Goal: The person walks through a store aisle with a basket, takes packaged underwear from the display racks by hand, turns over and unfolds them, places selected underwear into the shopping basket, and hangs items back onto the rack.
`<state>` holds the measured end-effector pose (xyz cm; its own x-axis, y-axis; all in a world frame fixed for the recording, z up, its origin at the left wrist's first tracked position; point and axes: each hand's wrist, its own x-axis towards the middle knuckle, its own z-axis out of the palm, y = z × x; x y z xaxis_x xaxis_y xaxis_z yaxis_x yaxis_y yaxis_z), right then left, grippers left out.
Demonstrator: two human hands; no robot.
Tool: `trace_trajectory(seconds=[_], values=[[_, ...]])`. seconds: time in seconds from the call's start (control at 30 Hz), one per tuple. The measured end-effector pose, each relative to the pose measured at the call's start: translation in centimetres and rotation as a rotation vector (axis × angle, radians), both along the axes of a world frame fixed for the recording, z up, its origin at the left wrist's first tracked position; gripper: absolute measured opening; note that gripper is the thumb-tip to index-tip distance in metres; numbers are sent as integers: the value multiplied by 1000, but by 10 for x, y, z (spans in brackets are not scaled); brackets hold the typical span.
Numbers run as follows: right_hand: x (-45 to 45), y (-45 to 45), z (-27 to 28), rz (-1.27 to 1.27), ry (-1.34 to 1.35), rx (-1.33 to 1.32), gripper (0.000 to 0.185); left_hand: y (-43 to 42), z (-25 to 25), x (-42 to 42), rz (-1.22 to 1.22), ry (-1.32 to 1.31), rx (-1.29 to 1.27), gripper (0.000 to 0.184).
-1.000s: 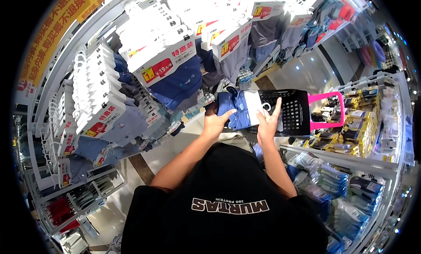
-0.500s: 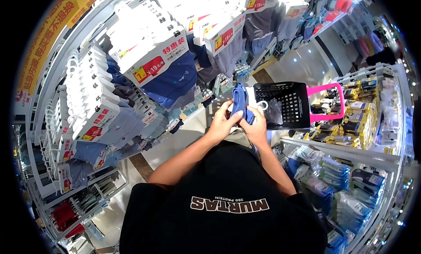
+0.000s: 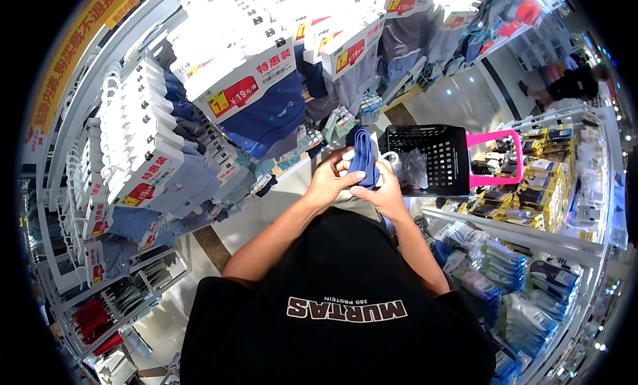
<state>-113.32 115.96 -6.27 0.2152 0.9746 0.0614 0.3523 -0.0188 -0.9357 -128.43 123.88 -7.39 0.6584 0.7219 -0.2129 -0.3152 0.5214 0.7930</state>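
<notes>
Between my two hands, in front of my body, is folded blue underwear [image 3: 362,160] with a white card and a white plastic hook [image 3: 390,158] beside it. My left hand [image 3: 330,180] grips its left side, thumb across the front. The fingers of my right hand [image 3: 385,191] close on the lower right side, thumb near the bottom edge. Part of the card is hidden behind the fabric and fingers. Just right of my hands stands a black perforated shopping basket [image 3: 446,160] with a pink handle [image 3: 518,157]; crumpled clear plastic [image 3: 415,169] lies in it.
Racks of hanging underwear [image 3: 262,116] with white price cards [image 3: 242,86] fill the left and front. Yellow packs [image 3: 541,189] and blue packaged goods [image 3: 502,268] fill shelving on the right. Far right, a person in dark clothing [image 3: 575,84] is in the aisle.
The folded underwear sits slightly more compactly between my hands, and my right hand has shifted a little left and down. The person at far right shows more fully, with a leg now visible.
</notes>
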Motion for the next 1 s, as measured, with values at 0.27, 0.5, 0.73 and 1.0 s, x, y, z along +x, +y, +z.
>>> trace_trajectory(seconds=[0.27,0.5,0.73,1.0], values=[[-4,2,-28,-329,604,-158,32,12,-1,-12,92,61,-197,42],[5,0,-29,-238,308,-189,34,17,-13,-15,117,150,-134,42],[2,7,-34,-198,133,-21,27,18,-88,-47,270,421,-64,45],[-29,33,-29,-150,-131,-76,30,3,-37,-57,77,702,1070,75]])
